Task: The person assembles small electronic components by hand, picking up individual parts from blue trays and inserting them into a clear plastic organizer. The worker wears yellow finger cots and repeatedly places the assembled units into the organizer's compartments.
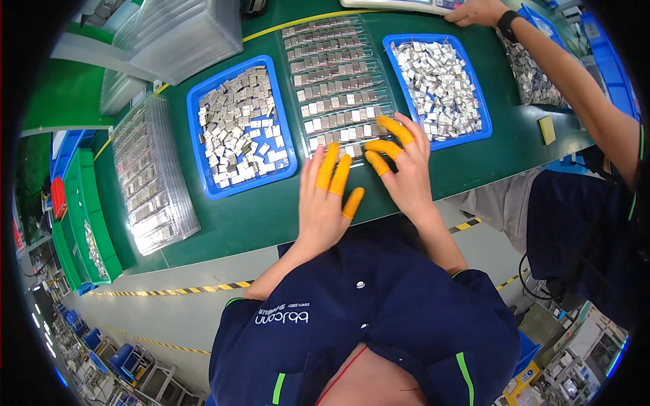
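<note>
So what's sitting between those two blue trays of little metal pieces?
In the head view, a clear plastic tray with rows of small metal parts; both hands, left and right, rest at its near end.

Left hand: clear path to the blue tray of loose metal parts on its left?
Probably yes. The left hand rests at the clear tray, and only bare green mat lies between it and the blue tray.
</note>
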A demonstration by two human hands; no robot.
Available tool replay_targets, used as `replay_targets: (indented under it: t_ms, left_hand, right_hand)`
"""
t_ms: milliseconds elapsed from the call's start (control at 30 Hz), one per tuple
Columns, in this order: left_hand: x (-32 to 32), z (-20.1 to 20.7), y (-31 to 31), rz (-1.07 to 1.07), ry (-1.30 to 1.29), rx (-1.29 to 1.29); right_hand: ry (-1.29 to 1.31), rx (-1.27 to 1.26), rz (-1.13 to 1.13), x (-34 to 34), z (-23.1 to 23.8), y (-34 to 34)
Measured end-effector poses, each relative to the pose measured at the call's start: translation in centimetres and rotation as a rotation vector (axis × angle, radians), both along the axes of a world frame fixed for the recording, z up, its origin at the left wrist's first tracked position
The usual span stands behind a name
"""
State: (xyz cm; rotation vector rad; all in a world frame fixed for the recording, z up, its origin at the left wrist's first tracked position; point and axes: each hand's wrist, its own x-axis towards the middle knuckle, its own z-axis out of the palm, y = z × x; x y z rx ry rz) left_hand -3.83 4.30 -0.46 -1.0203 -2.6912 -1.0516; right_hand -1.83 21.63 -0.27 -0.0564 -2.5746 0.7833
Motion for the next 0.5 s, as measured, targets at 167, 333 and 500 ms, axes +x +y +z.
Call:
replay_targets:
  t_ms: [167,333,500]
  left_hand:
    - [-3.0,0.2,-3.0,0.302,0.183,0.029]
    - [-6.2,0.1,-7.6,0.577,0.248,-0.1]
    - [-7.7,0.6,-8.9,0.555,0.201,-0.141]
  right_hand:
    - [0.1,-0.034,-0.291,-0.7,0.7,5.0]
    - [-0.197,0.126,-0.37,-1.1,1.4,7.9]
    - [-0.2,0.253,-0.361,-1.5,1.3,8.1]
